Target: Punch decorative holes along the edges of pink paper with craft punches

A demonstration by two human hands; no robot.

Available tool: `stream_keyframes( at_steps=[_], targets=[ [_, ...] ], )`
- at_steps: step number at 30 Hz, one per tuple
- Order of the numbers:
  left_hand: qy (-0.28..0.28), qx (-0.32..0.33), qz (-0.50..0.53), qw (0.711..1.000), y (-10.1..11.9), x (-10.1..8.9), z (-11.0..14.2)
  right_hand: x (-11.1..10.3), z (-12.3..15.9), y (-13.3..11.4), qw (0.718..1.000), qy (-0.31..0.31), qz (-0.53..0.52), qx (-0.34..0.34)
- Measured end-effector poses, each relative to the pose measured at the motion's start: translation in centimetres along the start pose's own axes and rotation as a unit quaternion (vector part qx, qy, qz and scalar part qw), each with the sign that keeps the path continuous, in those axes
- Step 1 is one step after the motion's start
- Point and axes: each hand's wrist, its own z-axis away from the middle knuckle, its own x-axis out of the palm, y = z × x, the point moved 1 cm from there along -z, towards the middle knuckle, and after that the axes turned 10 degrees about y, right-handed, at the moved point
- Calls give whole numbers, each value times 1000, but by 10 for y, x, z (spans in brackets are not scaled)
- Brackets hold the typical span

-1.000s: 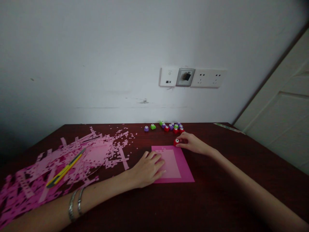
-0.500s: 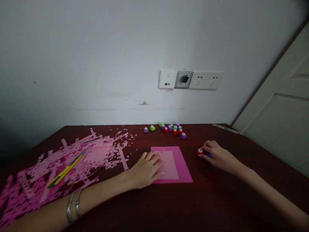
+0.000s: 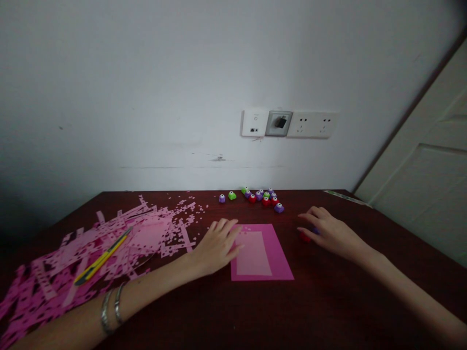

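My left hand [image 3: 219,247] is open, its fingers spread at the left edge of a dark pink sheet of paper [image 3: 279,262]. On that sheet lies a smaller light pink sheet [image 3: 253,255], with a few tiny paper cutouts [image 3: 247,228] along its top. To the right, my right hand [image 3: 323,228] hovers open with thumb and fingers apart. Beneath its fingers rest a red craft punch [image 3: 305,237] and a purple craft punch [image 3: 315,230], both partly covered by the hand.
Several red, green and purple craft punches [image 3: 266,201] stand near the wall. At left spreads a heap of punched pink paper strips [image 3: 146,238] with a yellow utility knife [image 3: 104,257] on top. A thin ruler-like strip [image 3: 348,198] lies at the back right. Sockets [image 3: 310,125] sit on the wall.
My right hand's fingers have opened off the red punch and now spread above it. My left hand has lifted and shifted slightly left, uncovering more of the light pink sheet.
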Motion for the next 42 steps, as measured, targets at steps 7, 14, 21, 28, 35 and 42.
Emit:
stream_keyframes(
  at_steps=[7, 14, 21, 28, 35, 42],
  targets=[
    [37, -153, 111, 981, -109, 6, -54, 7, -75, -51, 992, -41, -120, -15],
    [-85, -205, 187, 957, -161, 33, -66, 68, -152, -103, 982, -61, -166, -63],
    [-99, -153, 246, 952, -171, 48, -71, 116, -180, -116, 982, -68, -161, -66],
    [-101, -135, 250, 953, -173, 56, -77, 134, -191, -118, 982, -89, -149, -71],
    [-100, -168, 230, 953, -182, 68, -81, 138, -197, -119, 981, -107, -147, -70],
    [-102, -156, 238, 953, -178, 64, -83, 140, -204, -117, 978, -112, -158, -81]
  ],
)
